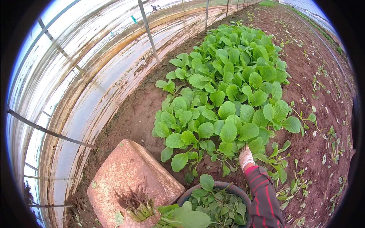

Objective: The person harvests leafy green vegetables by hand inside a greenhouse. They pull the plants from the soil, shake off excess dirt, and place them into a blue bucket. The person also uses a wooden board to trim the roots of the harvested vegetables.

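The harvest is mid-pull: the gloved right hand (245, 157) reaches into the near edge of the leafy greens patch (228, 95), grip hidden. Just nearer, the left hand (146, 220) clutches an uprooted bunch (159, 212) beside the basin (228, 187). Next comes a firm grasp at stem base.

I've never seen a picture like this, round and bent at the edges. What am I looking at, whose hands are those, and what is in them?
This is one view from a wide fisheye camera worn on a person's head, looking down, so straight lines curve near the rim. No machine here, just two gloved hands. The right hand, in a striped sleeve, reaches into a bed of leafy green plants growing in reddish soil beside a plastic greenhouse wall. The left hand holds a pulled bunch of greens, roots up. Below sit a round basin filled with picked leaves and a soil-stained block.
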`<action>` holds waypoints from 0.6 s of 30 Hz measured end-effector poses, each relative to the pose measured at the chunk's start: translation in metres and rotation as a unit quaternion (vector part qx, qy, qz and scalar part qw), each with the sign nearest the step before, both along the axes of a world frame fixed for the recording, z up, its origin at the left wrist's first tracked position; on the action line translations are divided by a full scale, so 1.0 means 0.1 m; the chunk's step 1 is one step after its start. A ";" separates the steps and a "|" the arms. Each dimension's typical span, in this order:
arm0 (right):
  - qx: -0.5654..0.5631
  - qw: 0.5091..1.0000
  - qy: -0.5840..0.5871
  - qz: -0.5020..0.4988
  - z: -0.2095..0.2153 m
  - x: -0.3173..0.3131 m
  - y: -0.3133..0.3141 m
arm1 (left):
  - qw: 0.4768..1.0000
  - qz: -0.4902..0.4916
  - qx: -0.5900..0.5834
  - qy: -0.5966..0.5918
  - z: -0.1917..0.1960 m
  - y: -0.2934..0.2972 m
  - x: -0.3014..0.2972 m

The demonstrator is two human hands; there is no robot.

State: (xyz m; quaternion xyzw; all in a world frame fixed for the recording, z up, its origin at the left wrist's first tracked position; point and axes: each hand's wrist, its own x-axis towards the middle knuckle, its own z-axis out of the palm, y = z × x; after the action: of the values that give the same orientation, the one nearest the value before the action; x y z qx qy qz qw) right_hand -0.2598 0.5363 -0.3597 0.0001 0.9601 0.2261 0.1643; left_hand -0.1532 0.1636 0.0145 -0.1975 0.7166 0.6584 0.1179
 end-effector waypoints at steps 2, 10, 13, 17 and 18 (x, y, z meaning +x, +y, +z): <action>-0.023 0.987 -0.129 -0.097 0.10 -0.05 -0.14 | 0.995 -0.090 0.018 -0.039 -0.12 -0.24 0.03; -0.141 0.962 -0.031 -0.230 0.31 0.01 -0.07 | 0.996 -0.082 0.012 -0.045 -0.33 -0.27 -0.02; -0.208 0.946 -0.037 -0.246 0.30 0.06 -0.10 | 0.995 -0.076 0.030 -0.063 -0.29 -0.20 -0.01; -0.160 0.970 -0.021 -0.181 0.30 0.22 -0.24 | 0.990 -0.116 0.059 -0.060 -0.13 -0.09 0.01; -0.163 0.969 -0.023 -0.185 0.35 0.24 -0.25 | 0.994 -0.103 0.035 -0.031 -0.09 -0.04 0.02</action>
State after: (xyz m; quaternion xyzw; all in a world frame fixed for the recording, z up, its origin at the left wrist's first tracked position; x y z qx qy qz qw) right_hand -0.2358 0.5116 -0.3246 0.1457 0.9633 0.0326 0.2229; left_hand -0.1514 0.1596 0.0059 -0.1388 0.7054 0.6612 0.2143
